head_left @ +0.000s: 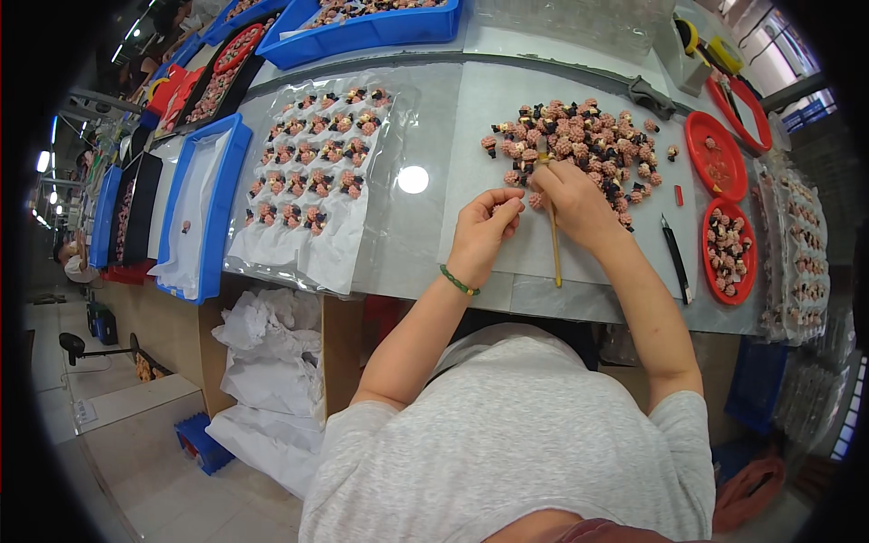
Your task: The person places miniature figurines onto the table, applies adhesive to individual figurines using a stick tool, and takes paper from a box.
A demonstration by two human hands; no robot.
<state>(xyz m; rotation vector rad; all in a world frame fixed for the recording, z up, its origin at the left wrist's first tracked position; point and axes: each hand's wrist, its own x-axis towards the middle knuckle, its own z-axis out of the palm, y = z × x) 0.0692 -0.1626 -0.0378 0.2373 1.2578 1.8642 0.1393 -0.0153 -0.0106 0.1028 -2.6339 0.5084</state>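
Left hand (pixel 484 231) fingers pinched on a small pink piece, right hand (pixel 572 201) fingers gripping wooden stick (pixel 553 237), pink pile (pixel 579 145) beyond

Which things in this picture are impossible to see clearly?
- Head view: the piece in the left hand, hidden by its curled fingers.
- The stick's upper end, covered by the right hand.
- The small pink pieces, too small for detail.
- The blue tray, cut by the top edge.

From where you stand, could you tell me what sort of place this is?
Probably a small-goods assembly workshop: a heap of small pink pieces on the worktable, more laid in rows on a clear sheet, and blue trays.
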